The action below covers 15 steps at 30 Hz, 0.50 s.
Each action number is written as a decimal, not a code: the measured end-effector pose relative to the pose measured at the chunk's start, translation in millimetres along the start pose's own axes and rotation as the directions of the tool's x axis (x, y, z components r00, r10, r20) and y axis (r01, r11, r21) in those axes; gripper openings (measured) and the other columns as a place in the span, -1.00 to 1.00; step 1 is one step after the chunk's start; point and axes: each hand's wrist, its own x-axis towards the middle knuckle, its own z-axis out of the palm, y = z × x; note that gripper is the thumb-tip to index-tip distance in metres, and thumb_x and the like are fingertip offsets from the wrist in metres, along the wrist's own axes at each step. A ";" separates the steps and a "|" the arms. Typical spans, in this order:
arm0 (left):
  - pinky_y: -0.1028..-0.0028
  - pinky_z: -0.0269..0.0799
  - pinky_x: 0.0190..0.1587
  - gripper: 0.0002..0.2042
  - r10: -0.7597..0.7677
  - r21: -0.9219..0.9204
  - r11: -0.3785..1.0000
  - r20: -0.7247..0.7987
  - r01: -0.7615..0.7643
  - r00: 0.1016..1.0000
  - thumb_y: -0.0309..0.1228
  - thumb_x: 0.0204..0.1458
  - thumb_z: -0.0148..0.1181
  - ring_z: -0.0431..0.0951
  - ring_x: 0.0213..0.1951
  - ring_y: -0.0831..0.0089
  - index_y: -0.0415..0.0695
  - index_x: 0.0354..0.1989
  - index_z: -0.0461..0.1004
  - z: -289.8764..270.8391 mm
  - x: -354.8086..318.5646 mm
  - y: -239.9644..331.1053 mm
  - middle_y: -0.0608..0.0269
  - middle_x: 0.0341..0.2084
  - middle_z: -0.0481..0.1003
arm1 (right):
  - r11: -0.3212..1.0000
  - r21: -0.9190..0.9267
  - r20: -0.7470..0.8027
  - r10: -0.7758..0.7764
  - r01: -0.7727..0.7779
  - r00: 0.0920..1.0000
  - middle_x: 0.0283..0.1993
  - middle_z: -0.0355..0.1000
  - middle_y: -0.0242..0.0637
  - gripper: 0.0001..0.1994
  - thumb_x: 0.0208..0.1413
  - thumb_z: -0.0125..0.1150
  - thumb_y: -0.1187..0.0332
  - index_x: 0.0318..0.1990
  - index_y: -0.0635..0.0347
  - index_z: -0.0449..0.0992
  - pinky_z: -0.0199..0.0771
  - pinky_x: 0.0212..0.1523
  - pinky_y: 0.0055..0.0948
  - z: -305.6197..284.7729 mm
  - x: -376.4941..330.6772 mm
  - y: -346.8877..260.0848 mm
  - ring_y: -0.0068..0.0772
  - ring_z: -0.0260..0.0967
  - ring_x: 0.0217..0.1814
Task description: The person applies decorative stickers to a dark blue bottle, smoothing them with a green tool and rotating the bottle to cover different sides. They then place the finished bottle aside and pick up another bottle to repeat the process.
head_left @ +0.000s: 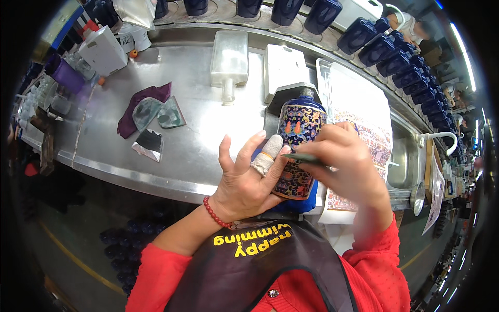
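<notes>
A dark blue bottle (299,179) with a colourful floral pattern lies tilted in front of me, its neck pointing away. My left hand (244,182) rests along its left side, fingers stretched and spread. A grey cloth wrap (269,155) covers one of those fingers, and two fingertips touch the patterned face. In my right hand (345,161), a thin dark green scraper-like piece (301,156) is pinched, its tip over the bottle near my left fingertips. The right wrist is blurred. Beyond the bottle's shoulder sits a dark angular block (296,96).
Printed pattern sheets (366,117) lie to the right, beside a metal sink (405,156) with a white tap (442,136). A clear glass bottle (229,60), a white box (283,67) and dark pads on purple cloth (126,125) lie on the metal bench. Blue bottles (358,35) line a conveyor behind.
</notes>
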 end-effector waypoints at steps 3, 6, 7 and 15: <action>-0.30 -0.44 0.39 -0.12 0.035 -0.094 0.995 0.035 -0.031 0.999 0.27 -0.03 0.21 0.09 0.39 0.05 -0.06 0.40 0.31 -8.7 9.4 -1.7 0.16 0.15 0.52 | 0.889 0.248 -0.206 0.437 -0.385 0.876 -0.40 0.46 -0.33 -0.85 0.09 0.37 0.48 -0.16 0.23 0.66 0.34 -0.39 -0.48 3.1 -26.7 20.0 -0.49 0.40 -0.40; -0.32 -0.46 0.39 -0.12 0.094 -0.169 0.982 0.019 -0.090 0.995 0.37 0.03 0.02 0.07 0.40 0.11 0.02 0.43 0.26 -7.7 28.2 -4.5 0.23 0.15 0.53 | 0.688 0.603 -0.243 0.641 -0.404 0.728 -0.31 0.53 -0.41 -0.84 0.20 0.34 0.42 -0.13 0.30 0.61 0.43 -0.30 -0.62 19.9 -45.1 38.9 -0.68 0.42 -0.32; -0.32 -0.46 0.39 -0.13 0.118 -0.167 0.979 0.001 -0.116 0.993 0.37 0.05 -0.01 0.07 0.40 0.12 0.03 0.43 0.26 -4.3 35.9 -3.7 0.24 0.14 0.53 | 0.643 0.655 -0.242 0.677 -0.398 0.695 -0.30 0.54 -0.41 -0.84 0.22 0.34 0.41 -0.12 0.30 0.60 0.44 -0.29 -0.64 25.0 -48.5 43.5 -0.69 0.42 -0.31; -0.23 -0.40 0.41 -0.15 0.102 -0.025 0.995 0.017 -0.101 0.995 0.39 0.14 -0.20 0.20 0.28 0.19 -0.06 0.37 0.35 3.9 55.0 7.0 0.25 0.01 0.60 | 0.500 0.793 -0.225 0.772 -0.349 0.595 -0.28 0.56 -0.42 -0.82 0.27 0.31 0.37 -0.11 0.30 0.57 0.47 -0.30 -0.68 41.4 -55.9 48.4 -0.71 0.45 -0.32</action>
